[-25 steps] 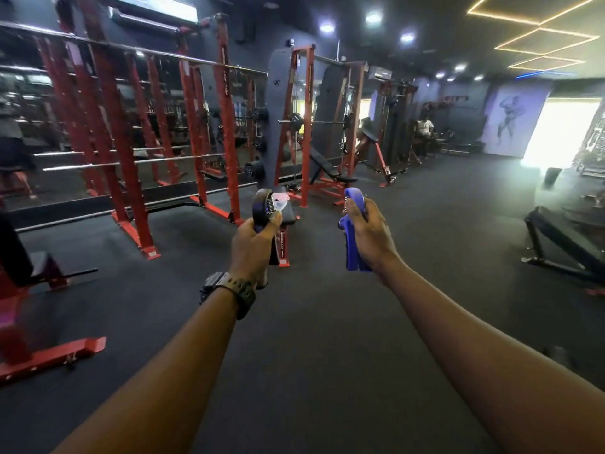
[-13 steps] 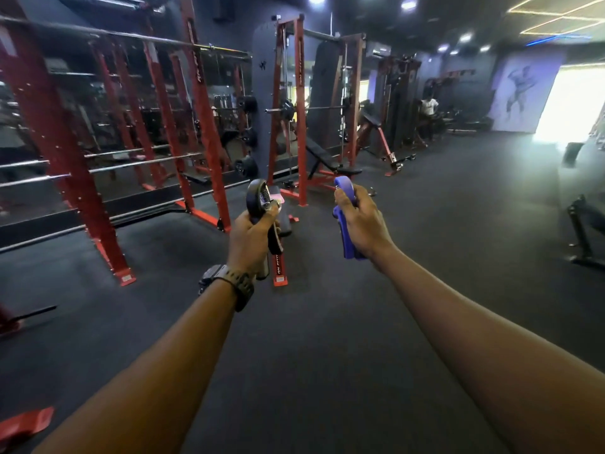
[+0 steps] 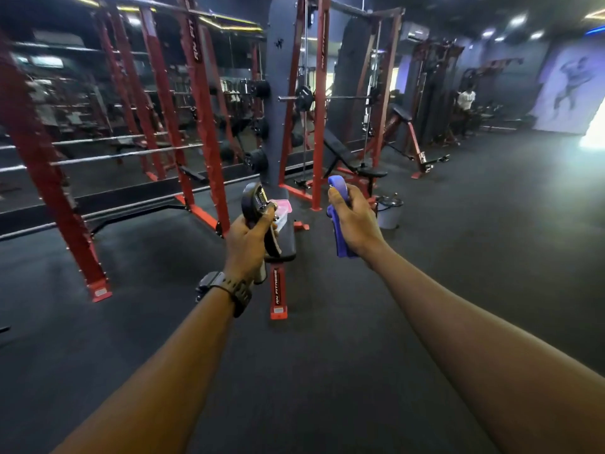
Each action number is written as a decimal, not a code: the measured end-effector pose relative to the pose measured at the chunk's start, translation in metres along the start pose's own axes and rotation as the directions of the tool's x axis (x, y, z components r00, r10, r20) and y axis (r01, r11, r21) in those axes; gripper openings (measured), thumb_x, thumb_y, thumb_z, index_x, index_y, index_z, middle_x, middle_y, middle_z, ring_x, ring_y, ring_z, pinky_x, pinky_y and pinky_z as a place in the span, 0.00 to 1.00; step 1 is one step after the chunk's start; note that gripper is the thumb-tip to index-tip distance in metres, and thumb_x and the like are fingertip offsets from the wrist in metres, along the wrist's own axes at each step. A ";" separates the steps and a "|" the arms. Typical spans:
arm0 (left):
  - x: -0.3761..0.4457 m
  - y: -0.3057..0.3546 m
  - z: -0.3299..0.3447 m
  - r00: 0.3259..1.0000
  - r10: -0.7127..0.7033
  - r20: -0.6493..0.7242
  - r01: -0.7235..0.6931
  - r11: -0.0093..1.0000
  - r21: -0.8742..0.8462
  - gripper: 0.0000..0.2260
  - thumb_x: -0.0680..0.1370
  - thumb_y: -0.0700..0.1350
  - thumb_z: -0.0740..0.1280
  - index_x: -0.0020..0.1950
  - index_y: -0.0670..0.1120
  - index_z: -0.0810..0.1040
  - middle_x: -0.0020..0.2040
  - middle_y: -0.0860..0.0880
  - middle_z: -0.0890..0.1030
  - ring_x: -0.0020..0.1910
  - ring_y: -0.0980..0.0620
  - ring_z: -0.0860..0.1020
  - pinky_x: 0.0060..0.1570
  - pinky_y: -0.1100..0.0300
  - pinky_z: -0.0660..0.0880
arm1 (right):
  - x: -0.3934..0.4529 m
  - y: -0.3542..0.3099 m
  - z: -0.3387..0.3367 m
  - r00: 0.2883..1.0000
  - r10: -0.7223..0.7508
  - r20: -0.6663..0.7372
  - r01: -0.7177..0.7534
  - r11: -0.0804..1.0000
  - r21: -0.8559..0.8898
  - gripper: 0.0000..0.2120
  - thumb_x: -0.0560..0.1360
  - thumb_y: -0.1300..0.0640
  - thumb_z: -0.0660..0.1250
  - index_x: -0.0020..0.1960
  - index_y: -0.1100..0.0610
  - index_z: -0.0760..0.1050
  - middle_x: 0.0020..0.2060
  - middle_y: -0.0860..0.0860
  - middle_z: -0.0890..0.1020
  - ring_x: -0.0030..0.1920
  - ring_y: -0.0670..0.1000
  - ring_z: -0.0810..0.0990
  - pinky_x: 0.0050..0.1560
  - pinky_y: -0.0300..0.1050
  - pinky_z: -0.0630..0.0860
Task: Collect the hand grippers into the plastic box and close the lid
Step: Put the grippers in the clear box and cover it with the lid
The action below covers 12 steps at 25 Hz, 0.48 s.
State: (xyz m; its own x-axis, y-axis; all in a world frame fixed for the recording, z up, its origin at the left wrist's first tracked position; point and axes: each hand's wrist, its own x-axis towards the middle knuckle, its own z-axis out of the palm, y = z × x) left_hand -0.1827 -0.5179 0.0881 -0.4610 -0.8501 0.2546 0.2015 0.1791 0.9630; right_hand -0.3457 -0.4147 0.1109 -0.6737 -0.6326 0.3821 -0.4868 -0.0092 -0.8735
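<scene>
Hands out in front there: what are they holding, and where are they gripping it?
The left hand holds a black hand gripper by its handles; the right hand holds a blue hand gripper around its handles.

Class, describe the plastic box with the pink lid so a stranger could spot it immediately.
Find the red rack upright in mid-floor, then the black bench before it. The plastic box sits on that bench, just beyond the left hand; it alone is clear with a pink lid.
</scene>
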 end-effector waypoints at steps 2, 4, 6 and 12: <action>0.074 -0.027 0.014 1.000 -0.023 -0.021 0.023 1.000 0.006 0.16 0.77 0.54 0.70 0.53 0.41 0.81 0.41 0.46 0.81 0.43 0.48 0.79 0.58 0.40 0.77 | 0.066 0.027 0.022 1.000 0.025 0.014 -0.025 1.000 -0.005 0.15 0.81 0.42 0.59 0.59 0.51 0.74 0.47 0.51 0.84 0.40 0.46 0.79 0.39 0.37 0.71; 0.144 -0.044 0.028 0.998 -0.043 -0.048 0.044 0.999 0.012 0.15 0.77 0.55 0.70 0.52 0.43 0.82 0.42 0.47 0.81 0.44 0.49 0.80 0.59 0.41 0.78 | 0.132 0.048 0.040 0.999 0.036 0.034 -0.037 0.999 0.003 0.18 0.81 0.41 0.59 0.63 0.51 0.74 0.49 0.51 0.84 0.42 0.47 0.79 0.42 0.39 0.71; 0.200 -0.060 0.042 0.996 -0.059 -0.069 0.060 0.998 0.014 0.14 0.76 0.56 0.70 0.50 0.46 0.82 0.41 0.49 0.82 0.45 0.50 0.81 0.60 0.43 0.78 | 0.185 0.067 0.051 0.998 0.039 0.045 -0.040 0.999 0.021 0.18 0.80 0.40 0.60 0.63 0.50 0.74 0.51 0.52 0.84 0.46 0.49 0.81 0.45 0.42 0.72; 0.374 -0.131 0.110 0.995 -0.057 -0.085 0.058 0.998 0.002 0.12 0.77 0.53 0.70 0.50 0.44 0.81 0.38 0.50 0.81 0.40 0.52 0.80 0.56 0.46 0.79 | 0.364 0.162 0.085 0.994 0.021 0.110 -0.029 0.997 0.072 0.15 0.80 0.41 0.61 0.59 0.50 0.75 0.50 0.54 0.84 0.45 0.49 0.80 0.47 0.42 0.73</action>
State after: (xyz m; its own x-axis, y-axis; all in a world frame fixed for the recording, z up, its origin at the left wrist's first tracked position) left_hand -0.4765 -0.8050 0.0667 -0.3962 -0.8982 0.1906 0.1727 0.1310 0.9762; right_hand -0.6228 -0.7121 0.0829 -0.6184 -0.7142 0.3279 -0.4258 -0.0463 -0.9036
